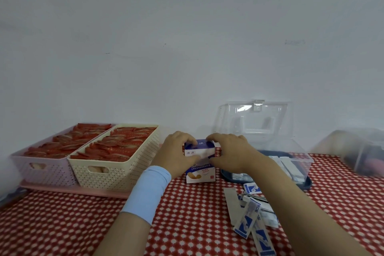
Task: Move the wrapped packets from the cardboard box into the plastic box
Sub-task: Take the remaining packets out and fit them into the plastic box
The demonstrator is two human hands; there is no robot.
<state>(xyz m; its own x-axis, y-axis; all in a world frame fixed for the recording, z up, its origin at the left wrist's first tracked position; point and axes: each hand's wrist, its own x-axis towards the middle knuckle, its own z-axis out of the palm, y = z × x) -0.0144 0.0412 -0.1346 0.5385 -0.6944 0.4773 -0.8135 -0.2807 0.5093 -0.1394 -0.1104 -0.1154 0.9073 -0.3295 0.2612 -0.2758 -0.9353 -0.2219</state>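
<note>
Head view: my left hand and right hand both clamp the top of the cardboard box, mid-table, steadying it to work the flap, I reckon. The plastic box stands open just right of it, and loose packets lie near the front edge.

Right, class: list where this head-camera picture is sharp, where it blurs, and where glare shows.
Head view: sharp in the middle, on the left hand, right hand and cardboard box; the right edge smears a clear container; faint glare streaks the raised lid of the plastic box; lighting is soft, shadows weak.
</note>
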